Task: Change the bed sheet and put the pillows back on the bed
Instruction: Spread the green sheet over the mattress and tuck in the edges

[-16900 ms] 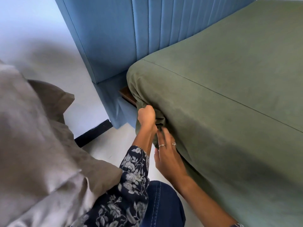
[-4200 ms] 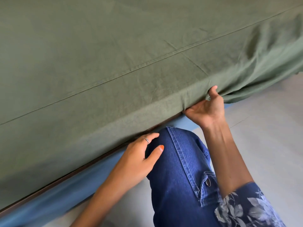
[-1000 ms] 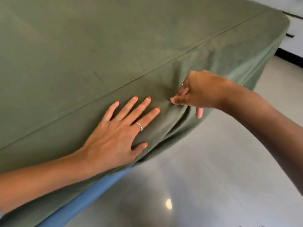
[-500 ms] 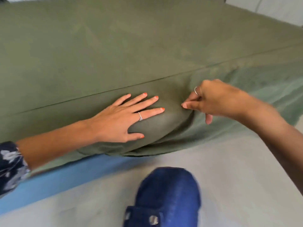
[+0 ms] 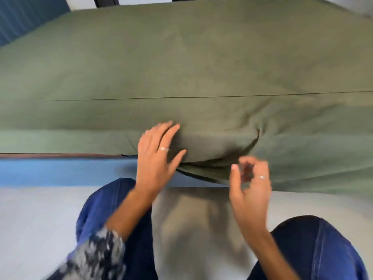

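A green bed sheet (image 5: 181, 63) covers the mattress and hangs loose over its near side on the right. My left hand (image 5: 157, 154) lies with spread, straight fingers against the sheet on the mattress side, just above the bed frame. My right hand (image 5: 250, 182) hovers in front of the hanging sheet edge with loosely curled fingers, and nothing shows in its grip. Motion blur smears both hands. No pillows are in view.
A blue bed frame (image 5: 60, 170) with a brown strip runs under the mattress at the left. A blue headboard (image 5: 24, 15) shows at the top left. My knees in blue jeans (image 5: 314, 249) are over the pale floor (image 5: 30, 219).
My right hand has let go of the sheet fold and dropped lower toward the hanging edge. My left hand has slid down the mattress side. The view has tilted down over my knees.
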